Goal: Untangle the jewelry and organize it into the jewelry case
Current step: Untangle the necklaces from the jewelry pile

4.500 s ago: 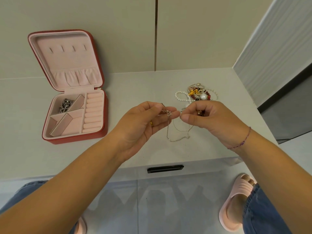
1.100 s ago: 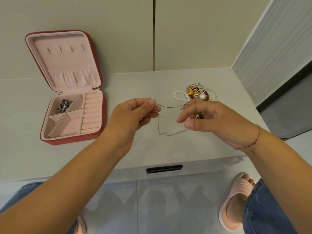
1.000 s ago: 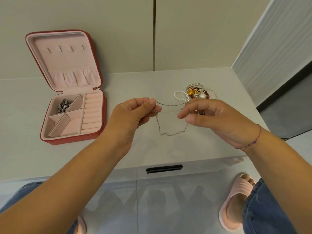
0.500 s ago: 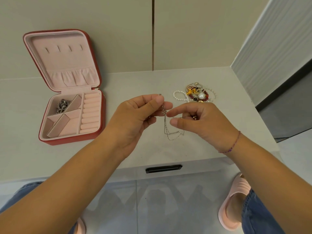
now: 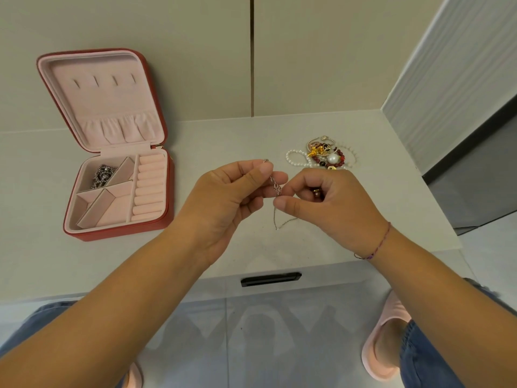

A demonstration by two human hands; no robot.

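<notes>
The pale countertop [image 5: 223,141] carries the open red jewelry case [image 5: 120,230], its lid standing up at the back. Well to the right of the case, both hands are raised above the top. The left hand [image 5: 223,197] pinches the upper end of a thin silver chain [image 5: 275,186] between thumb and forefinger. The right hand [image 5: 333,204], farther from the case, pinches the chain just below a small knot of links, and the rest dangles in a loop. Farther right of the case lies the tangled heap [image 5: 324,157] of pearls, red beads and gold pieces. One dark silver piece [image 5: 103,175] sits in the case's back-left compartment. The step in hand looks like freeing the chain's knot. Next comes gentle fingertip teasing, not tugging, then carrying the chain left into a free compartment of the case.
</notes>
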